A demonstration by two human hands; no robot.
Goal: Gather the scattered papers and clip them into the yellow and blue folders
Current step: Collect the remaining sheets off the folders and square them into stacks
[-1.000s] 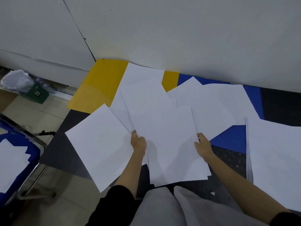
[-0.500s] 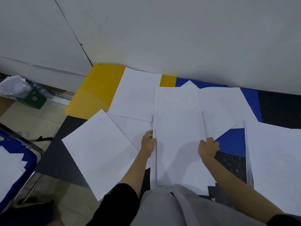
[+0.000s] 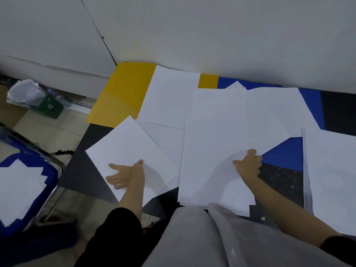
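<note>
Several white sheets lie scattered over a dark table. A squared stack of papers (image 3: 213, 143) sits in front of me, and my right hand (image 3: 248, 165) grips its right edge. My left hand (image 3: 126, 175) is open, fingers spread, over a tilted loose sheet (image 3: 125, 143) at the left edge of the table. The yellow folder (image 3: 123, 95) lies against the wall at the back left, partly under a sheet (image 3: 171, 97). The blue folder (image 3: 285, 153) lies to the right of it, mostly covered by papers.
Another pile of paper (image 3: 331, 176) lies at the right. A blue chair (image 3: 28, 160) with white sheets stands on the floor at the left. A green box (image 3: 50, 106) and crumpled plastic sit near the wall. The white wall runs along the table's back edge.
My left hand has let go of the stack and moved left over the tilted sheet, opening. My right hand still holds the stack's right edge.
</note>
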